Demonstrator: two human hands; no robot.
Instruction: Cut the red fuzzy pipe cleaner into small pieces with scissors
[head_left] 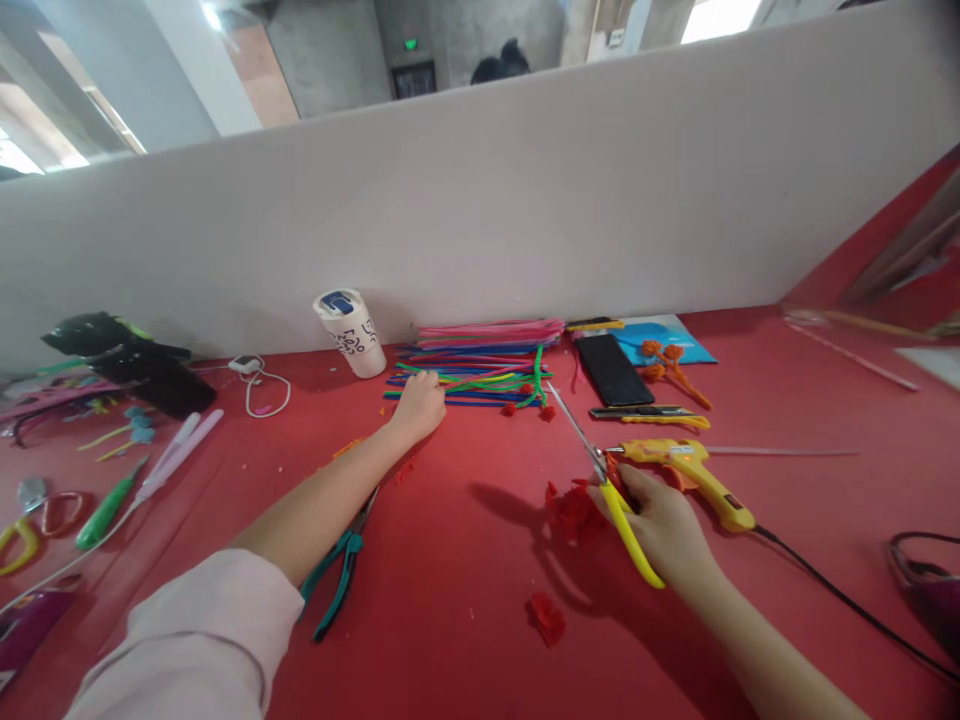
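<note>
My left hand [418, 405] reaches far forward to a pile of coloured pipe cleaners [480, 365] lying against the partition; its fingers are curled on the pile's left end, what they pinch is hidden. My right hand [660, 525] is closed round yellow-handled scissors [600, 470], blades pointing up and away toward the pile. Red fuzzy pieces [571, 512] lie just left of that hand, and one more red piece [547, 617] sits nearer me.
A yellow glue gun [694, 475] with a black cord lies right of the scissors. A black phone [613, 368], a utility knife [649, 413], orange fuzzy flowers [667, 365], a white cup [351, 332], teal pliers [341, 565] under my left forearm, and more tools at far left [105, 510].
</note>
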